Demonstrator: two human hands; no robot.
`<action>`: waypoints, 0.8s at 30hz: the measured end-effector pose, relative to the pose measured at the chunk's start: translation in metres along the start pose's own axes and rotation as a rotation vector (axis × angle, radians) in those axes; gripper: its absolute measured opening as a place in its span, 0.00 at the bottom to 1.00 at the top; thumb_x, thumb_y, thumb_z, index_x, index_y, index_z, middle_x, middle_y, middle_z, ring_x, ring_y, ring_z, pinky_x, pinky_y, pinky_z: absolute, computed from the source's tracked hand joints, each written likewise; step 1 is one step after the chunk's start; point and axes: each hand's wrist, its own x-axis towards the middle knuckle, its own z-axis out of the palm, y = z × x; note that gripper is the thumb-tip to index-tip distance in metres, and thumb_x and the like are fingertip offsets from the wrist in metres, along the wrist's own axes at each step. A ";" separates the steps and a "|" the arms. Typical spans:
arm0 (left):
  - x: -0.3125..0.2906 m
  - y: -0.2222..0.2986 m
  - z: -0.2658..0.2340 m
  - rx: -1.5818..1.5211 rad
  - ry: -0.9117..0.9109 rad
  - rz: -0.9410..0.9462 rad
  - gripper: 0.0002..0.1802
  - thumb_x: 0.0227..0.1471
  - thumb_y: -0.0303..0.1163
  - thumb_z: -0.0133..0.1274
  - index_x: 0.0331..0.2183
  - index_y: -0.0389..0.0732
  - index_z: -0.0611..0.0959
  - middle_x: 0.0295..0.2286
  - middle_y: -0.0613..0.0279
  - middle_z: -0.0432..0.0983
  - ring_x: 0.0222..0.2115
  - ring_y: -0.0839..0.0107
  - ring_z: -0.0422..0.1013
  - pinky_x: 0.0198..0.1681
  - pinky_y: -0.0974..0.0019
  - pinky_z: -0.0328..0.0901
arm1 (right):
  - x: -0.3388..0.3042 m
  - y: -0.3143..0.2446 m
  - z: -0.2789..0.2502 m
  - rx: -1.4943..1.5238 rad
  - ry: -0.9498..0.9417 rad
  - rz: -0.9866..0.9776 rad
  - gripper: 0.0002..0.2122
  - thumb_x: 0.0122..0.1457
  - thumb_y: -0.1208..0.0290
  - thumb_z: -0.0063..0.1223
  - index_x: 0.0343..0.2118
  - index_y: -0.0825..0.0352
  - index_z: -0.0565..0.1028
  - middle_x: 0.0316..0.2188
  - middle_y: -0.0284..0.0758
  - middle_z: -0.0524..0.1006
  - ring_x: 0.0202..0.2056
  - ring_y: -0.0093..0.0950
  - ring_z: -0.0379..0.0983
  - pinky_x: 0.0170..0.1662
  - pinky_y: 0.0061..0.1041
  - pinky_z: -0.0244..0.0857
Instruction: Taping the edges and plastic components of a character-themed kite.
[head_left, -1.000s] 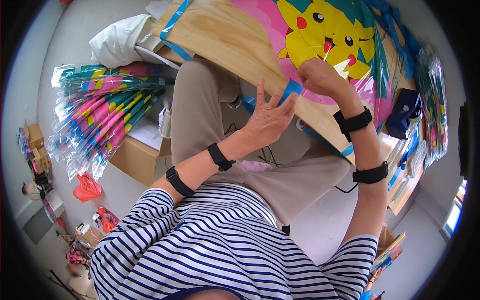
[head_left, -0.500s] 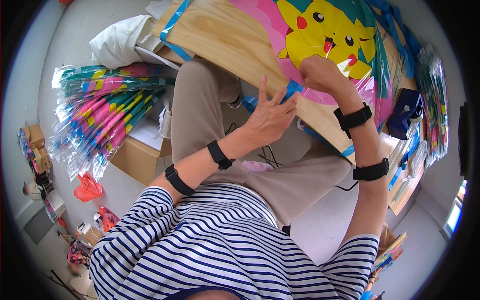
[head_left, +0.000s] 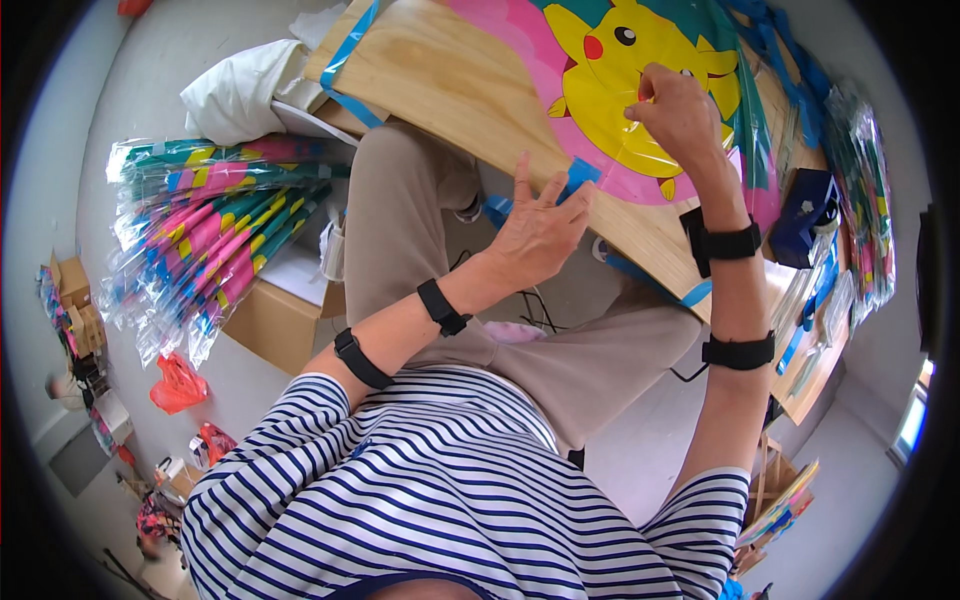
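A printed plastic sheet (head_left: pixel 610 120) with a yellow cartoon character on pink and teal lies on the wooden table (head_left: pixel 440 80). Over the character, my right hand (head_left: pixel 685 120) is closed with thumb and fingers bent together; whatever they hold, if anything, is too small to make out. My left hand (head_left: pixel 540 235) is at the near table edge, its fingers spread and the index finger stretched out. Right by its fingertips is a piece of blue strap (head_left: pixel 582 175) at the table edge. Whether the fingers touch it, I cannot tell.
Clear-wrapped, rolled colourful sheets (head_left: pixel 220 215) lie fanned over a cardboard box (head_left: pixel 275 325) at left. On the table's right stand a dark blue box (head_left: pixel 805 215) and more wrapped sheets (head_left: pixel 865 200). Blue straps (head_left: pixel 785 60) lie along the far right. A red plastic bag (head_left: pixel 180 383) is on the floor.
My right hand has moved up and a little right across the sheet, uncovering the character's lower body. The sheet sits slightly further left. My left hand has barely moved.
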 end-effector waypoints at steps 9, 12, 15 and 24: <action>0.002 0.000 0.000 0.008 -0.004 0.003 0.34 0.35 0.34 0.65 0.48 0.35 0.76 0.52 0.64 0.62 0.52 0.56 0.59 0.58 0.24 0.40 | -0.053 -0.005 0.055 0.199 -0.153 0.189 0.12 0.39 0.65 0.66 0.21 0.66 0.76 0.19 0.39 0.76 0.25 0.35 0.75 0.28 0.32 0.66; 0.000 -0.002 0.001 0.005 -0.008 -0.007 0.34 0.35 0.34 0.65 0.48 0.35 0.76 0.53 0.64 0.62 0.52 0.55 0.59 0.57 0.23 0.40 | -0.045 -0.007 0.051 0.167 -0.129 0.317 0.12 0.38 0.64 0.67 0.21 0.66 0.77 0.19 0.38 0.77 0.25 0.35 0.76 0.28 0.33 0.66; 0.000 -0.003 0.003 0.034 -0.006 0.004 0.34 0.36 0.34 0.65 0.48 0.35 0.76 0.53 0.64 0.61 0.52 0.55 0.60 0.57 0.22 0.39 | -0.046 -0.009 0.054 0.302 -0.110 0.340 0.12 0.38 0.63 0.67 0.20 0.66 0.77 0.18 0.38 0.77 0.25 0.35 0.76 0.28 0.33 0.66; 0.001 -0.003 0.004 0.067 -0.019 0.032 0.36 0.36 0.33 0.65 0.50 0.34 0.74 0.53 0.64 0.61 0.52 0.56 0.60 0.57 0.20 0.38 | -0.050 -0.024 0.063 0.325 -0.173 0.390 0.13 0.38 0.60 0.69 0.22 0.63 0.78 0.22 0.38 0.79 0.28 0.38 0.77 0.29 0.35 0.68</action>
